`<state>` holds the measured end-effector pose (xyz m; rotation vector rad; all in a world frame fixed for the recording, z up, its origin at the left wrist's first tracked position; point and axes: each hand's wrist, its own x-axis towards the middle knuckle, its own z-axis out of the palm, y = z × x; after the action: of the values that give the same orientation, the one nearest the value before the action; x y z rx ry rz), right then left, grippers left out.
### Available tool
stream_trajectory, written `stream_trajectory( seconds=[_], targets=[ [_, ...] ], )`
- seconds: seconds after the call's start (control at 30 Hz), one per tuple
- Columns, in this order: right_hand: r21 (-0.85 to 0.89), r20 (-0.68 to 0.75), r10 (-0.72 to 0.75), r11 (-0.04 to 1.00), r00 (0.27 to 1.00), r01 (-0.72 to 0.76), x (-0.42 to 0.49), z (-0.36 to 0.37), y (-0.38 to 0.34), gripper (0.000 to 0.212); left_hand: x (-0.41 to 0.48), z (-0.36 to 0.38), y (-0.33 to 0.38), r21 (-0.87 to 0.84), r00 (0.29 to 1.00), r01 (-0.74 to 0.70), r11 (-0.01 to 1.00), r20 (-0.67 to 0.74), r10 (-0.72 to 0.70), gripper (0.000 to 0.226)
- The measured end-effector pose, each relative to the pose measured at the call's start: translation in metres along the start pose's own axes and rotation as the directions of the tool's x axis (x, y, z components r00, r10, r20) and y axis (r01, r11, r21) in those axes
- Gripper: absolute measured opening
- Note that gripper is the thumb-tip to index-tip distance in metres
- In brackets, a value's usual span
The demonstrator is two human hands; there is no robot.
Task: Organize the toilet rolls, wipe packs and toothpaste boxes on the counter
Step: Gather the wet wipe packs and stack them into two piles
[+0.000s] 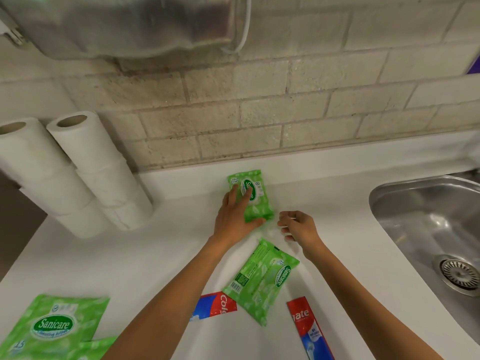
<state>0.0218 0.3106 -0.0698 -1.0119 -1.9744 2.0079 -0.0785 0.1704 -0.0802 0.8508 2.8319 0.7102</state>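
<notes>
L hand (pixel 235 216) lies flat on a green Sanicare wipe pack (pixel 255 201) at frame centre, near the tile wall (pixel 259 113). Fingers straight, thumb along its near end, no grip. R hand (pixel 298 227) just right of it, fingers loosely curled, holding nothing. 2nd wipe pack (pixel 261 279) below centre, corner over a Colgate box (pixel 215 306); another Colgate box (pixel 309 331) at bottom. 3rd wipe pack (pixel 57 323) lower left. Two toilet roll stacks (pixel 98 167) upper left; sink (pixel 428 216) at right.

Green wipe packs (pixel 262 279) flat; toilet rolls (pixel 88 157) stacked.
</notes>
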Motion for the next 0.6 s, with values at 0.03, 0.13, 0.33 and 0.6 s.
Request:
stream_trajectory(
  seconds=[0.03, 0.13, 0.33, 0.6],
  targets=[
    [0.002, 0.002, 0.001, 1.000, 1.000, -0.001, -0.001, 0.000, 0.000, 0.011, -0.001, 0.002, 0.001, 0.030, 1.000, -0.012, 0.999, -0.002, 0.012, 0.082],
    [0.009, 0.006, 0.004, 1.000, 1.000, -0.004, -0.001, -0.001, -0.001, 0.011, -0.002, 0.009, 0.004, 0.017, 0.999, 0.019, 1.000, -0.030, -0.019, 0.067],
    [0.000, 0.000, 0.002, 1.000, 1.000, -0.002, 0.000, -0.006, -0.001, 0.011, 0.003, 0.013, 0.011, 0.010, 0.995, 0.077, 0.997, -0.057, -0.076, 0.060],
    [-0.083, 0.026, 0.003, 0.997, 1.000, -0.001, -0.002, -0.005, 0.004, 0.012, -0.007, 0.003, 0.015, -0.055, 0.991, 0.124, 0.991, -0.039, -0.126, 0.080]
  ],
)
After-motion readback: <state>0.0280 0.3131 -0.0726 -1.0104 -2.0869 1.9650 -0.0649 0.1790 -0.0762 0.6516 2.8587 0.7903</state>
